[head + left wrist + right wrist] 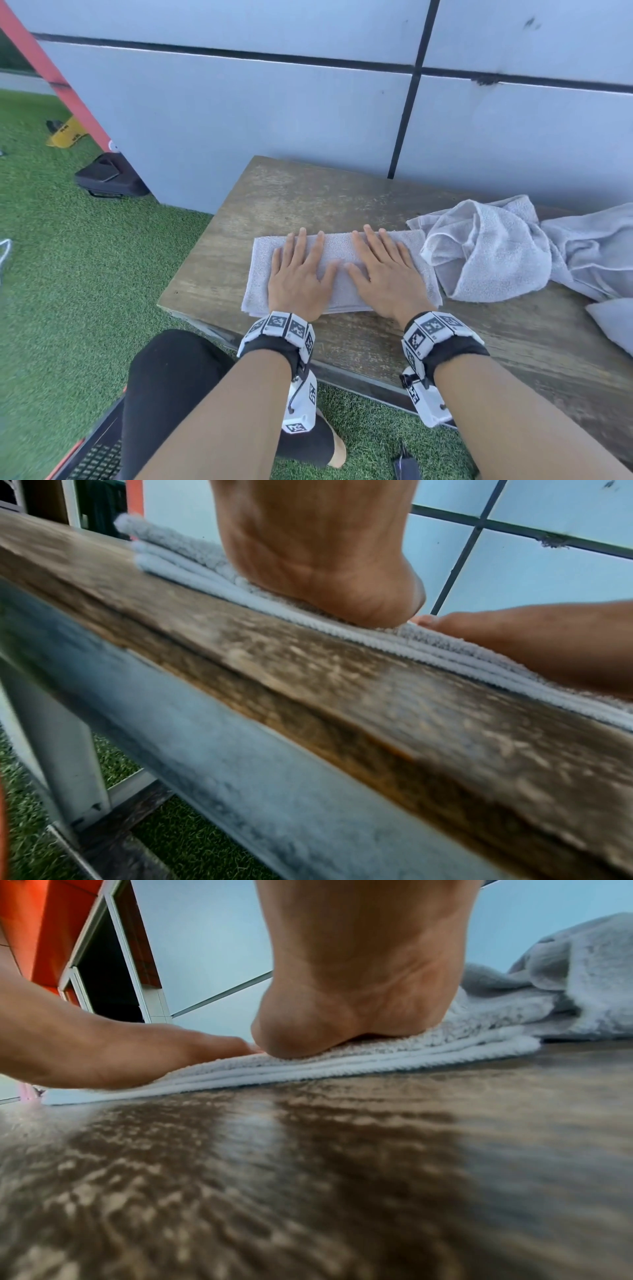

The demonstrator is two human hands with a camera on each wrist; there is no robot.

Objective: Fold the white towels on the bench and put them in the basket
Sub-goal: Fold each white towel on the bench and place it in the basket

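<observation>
The folded towel (339, 253) was a pale grey-white terry rectangle, its stacked layers showing as neat ridges along the near edge, and it lay flat near the left end of the wooden bench (294, 192). The left hand (298, 274) and right hand (383, 272) rested palm-down on it side by side, fingers straight and spread, gripping nothing. Crumpled towels (496, 250) sat heaped just beside its right edge. A black mesh basket (97, 455) showed at the lower left; its contents could not be made out.

You have no readable text here: your wrist bands (286, 325) carry only black-and-white square marker patterns, and the dark marks on the yellow object (65, 133) are too small to read.
</observation>
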